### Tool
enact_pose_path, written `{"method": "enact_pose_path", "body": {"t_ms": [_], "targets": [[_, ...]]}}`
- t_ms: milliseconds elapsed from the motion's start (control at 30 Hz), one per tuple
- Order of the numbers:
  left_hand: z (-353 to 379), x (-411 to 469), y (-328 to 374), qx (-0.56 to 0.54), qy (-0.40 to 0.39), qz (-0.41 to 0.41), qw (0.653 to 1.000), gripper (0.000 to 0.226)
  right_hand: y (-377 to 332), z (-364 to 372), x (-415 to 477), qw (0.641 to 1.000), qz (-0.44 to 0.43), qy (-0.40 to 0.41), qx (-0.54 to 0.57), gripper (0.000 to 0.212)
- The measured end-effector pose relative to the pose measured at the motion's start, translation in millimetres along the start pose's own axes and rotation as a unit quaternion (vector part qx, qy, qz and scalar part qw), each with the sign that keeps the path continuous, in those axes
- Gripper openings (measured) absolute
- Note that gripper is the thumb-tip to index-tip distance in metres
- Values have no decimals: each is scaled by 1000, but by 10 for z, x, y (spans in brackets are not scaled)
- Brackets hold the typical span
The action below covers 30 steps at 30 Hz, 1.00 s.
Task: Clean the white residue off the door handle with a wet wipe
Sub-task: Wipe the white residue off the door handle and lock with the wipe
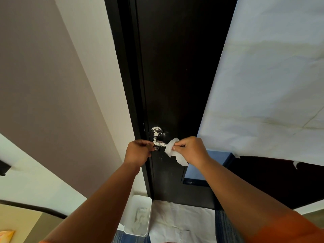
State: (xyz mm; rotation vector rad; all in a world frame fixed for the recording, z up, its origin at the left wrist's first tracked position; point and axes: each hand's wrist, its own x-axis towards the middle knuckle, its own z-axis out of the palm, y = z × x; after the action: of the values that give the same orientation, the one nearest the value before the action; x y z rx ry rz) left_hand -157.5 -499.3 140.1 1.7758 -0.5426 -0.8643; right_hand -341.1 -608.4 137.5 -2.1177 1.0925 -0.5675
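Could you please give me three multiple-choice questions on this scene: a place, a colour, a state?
1. The white bin is: A) on the floor; B) on a shelf; C) in a hand.
2. The door is: A) white; B) blue; C) near black.
3. The door handle is: A) clean; B) crusted white; C) missing.
Answers: A, it stands by the door's foot; C, its panel is very dark; B, white residue covers it beside the wet wipe in the right hand.
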Motion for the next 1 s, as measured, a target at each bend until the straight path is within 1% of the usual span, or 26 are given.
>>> {"method": "enact_pose_path", "body": {"t_ms": [67,167,333,400,467,567,633,700,800,900,967,1000], "targets": [[-1,-2,-6,-6,-5,-2,1000,11,86,-46,-56,1000,10,5,2,26],[-7,-19,-9,-13,-8,-6,1000,10,216,-128,-102,1000,28,13,7,26],[4,-22,-3,-23,-6,-13,1000,10,140,-108,-3,999,34,-1,22,19],[8,-12,-1,-24,-5,-17,1000,10,95,-56,27,996,65,-10,68,12],[3,-5,2,-26,-4,-19,999,10,118,-17,23,976,123,-7,177,4],[-1,-5,2,-24,-6,-18,1000,10,195,5,-83,917,202,20,344,10],[-1,-8,-3,-26,-6,-17,1000,10,263,9,-168,889,228,43,395,11],[2,-7,-3,-30,-6,-17,999,10,309,22,-225,878,241,63,408,13],[3,-3,7,-34,-4,-17,999,8,285,26,-199,892,236,71,380,11],[-6,0,9,-33,-5,-16,999,8,157,58,-100,927,199,59,314,4],[-9,5,16,-30,-6,-17,999,8,80,102,-71,948,176,57,260,8],[-9,6,22,-31,-6,-19,999,8,80,123,-65,950,173,58,253,11]]}}
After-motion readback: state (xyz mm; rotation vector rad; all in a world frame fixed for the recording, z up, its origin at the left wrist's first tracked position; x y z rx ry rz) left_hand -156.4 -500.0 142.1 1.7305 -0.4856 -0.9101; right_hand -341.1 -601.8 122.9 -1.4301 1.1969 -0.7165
